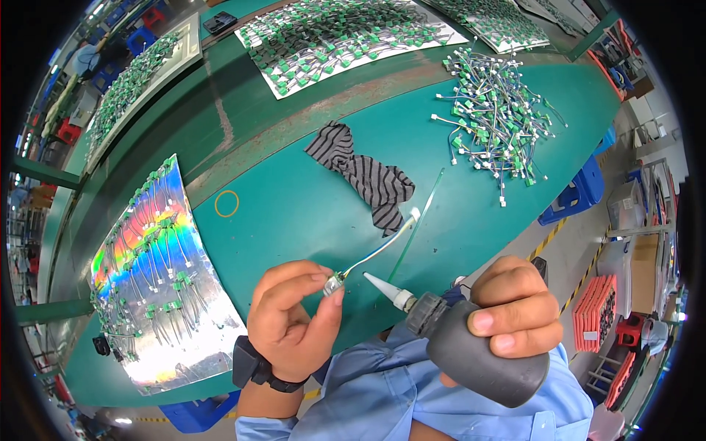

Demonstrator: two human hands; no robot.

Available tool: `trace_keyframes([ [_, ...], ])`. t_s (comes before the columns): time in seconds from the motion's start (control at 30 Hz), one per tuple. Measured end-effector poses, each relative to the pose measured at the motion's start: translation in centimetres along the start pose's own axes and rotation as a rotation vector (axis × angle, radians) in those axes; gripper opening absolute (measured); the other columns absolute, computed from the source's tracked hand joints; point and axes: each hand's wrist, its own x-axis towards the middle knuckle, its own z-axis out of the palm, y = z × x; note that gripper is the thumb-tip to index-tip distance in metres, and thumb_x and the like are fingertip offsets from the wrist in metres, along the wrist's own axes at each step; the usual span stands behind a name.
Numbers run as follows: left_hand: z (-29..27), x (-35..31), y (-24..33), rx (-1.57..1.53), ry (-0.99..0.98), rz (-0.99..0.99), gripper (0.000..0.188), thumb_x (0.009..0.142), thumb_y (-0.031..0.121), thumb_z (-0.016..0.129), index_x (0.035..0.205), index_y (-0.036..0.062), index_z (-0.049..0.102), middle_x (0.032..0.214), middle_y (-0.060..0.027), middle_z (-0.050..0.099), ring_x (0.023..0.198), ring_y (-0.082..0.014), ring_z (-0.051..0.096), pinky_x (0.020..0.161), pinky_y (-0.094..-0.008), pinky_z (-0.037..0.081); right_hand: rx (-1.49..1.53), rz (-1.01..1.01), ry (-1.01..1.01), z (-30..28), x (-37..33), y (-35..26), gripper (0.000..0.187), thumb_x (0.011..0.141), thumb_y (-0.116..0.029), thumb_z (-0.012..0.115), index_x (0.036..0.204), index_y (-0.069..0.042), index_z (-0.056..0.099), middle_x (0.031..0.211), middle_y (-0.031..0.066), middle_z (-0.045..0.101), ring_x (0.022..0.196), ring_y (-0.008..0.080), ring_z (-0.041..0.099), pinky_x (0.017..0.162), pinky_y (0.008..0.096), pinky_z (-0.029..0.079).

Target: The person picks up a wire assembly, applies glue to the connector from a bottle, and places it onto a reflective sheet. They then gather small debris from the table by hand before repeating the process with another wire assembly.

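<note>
Head view: the left hand [290, 327] has its thumb and index finger pinched together on a little silvery-looking connector [333, 284], held just over the counter [279, 235], its thin wires [382, 246] running out to a white plug. The right hand [518, 309] has its fingers curled around a dark grey squeeze bottle [482, 371], rounded and matte, its white cone nozzle [382, 287] tipped toward the connector, just beside it.

Clutter-wise, a crumpled striped cloth [360, 173] (soft, grey and black) sits right past the hands, near the plug, with a skinny green strip [416, 226] close by. Far right there's a tangled heap of wire harnesses [496, 110]. On the left, a mirror-shiny sheet [206, 353] throws rainbow glare under more wired bits, and a thin yellowish ring [215, 203] lies flat near it.
</note>
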Motion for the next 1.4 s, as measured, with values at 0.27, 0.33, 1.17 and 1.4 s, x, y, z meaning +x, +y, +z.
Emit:
trace_keyframes([
  [0.27, 0.9, 0.1, -0.1, -0.591, 0.117, -0.319, 0.034, 0.082, -0.012, 0.058, 0.114, -0.0027, 0.048, 0.093, -0.0138, 0.061, 0.081, -0.0214, 0.065, 0.073, -0.0322, 0.056, 0.033, 0.071, -0.151, -0.8, -0.5, -0.5, 0.063, 0.059, -0.03, 0.089, 0.104, -0.01, 0.049, 0.097, 0.0061, 0.055, 0.06, 0.0148, 0.045, 0.045, 0.0246, 0.031],
  [0.33, 0.8, 0.3, 0.0, -0.628, 0.116, -0.359, 0.032, 0.083, -0.01, 0.058, 0.113, -0.0029, 0.048, 0.091, -0.0139, 0.061, 0.079, -0.0216, 0.065, 0.072, -0.0324, 0.056, 0.034, 0.06, -0.15, -0.6, -0.6, -0.3, 0.064, 0.058, -0.03, 0.089, 0.104, -0.01, 0.049, 0.096, 0.0062, 0.055, 0.059, 0.0148, 0.045, 0.046, 0.0247, 0.031],
  [1.17, 0.6, 0.0, -0.2, -0.723, 0.1, -0.444, 0.015, 0.086, -0.007, 0.056, 0.101, -0.0038, 0.055, 0.091, -0.015, 0.061, 0.075, -0.0214, 0.066, 0.066, -0.0317, 0.055, -0.004, 0.017, -0.018, 1.4, -0.8, 0.2, 0.014, 0.073, -0.004, 0.065, 0.086, -0.005, 0.06, 0.088, 0.0092, 0.066, 0.052, 0.016, 0.051, 0.038, 0.0249, 0.035],
  [1.4, 0.7, 0.0, -0.1, -0.712, 0.109, -0.444, 0.015, 0.086, -0.008, 0.056, 0.1, -0.0039, 0.054, 0.09, -0.0153, 0.061, 0.074, -0.0211, 0.066, 0.066, -0.0313, 0.055, -0.005, 0.025, -0.008, 1.3, -0.8, 0.1, 0.014, 0.073, -0.004, 0.064, 0.086, -0.005, 0.06, 0.088, 0.0093, 0.066, 0.052, 0.0162, 0.051, 0.039, 0.0249, 0.035],
])
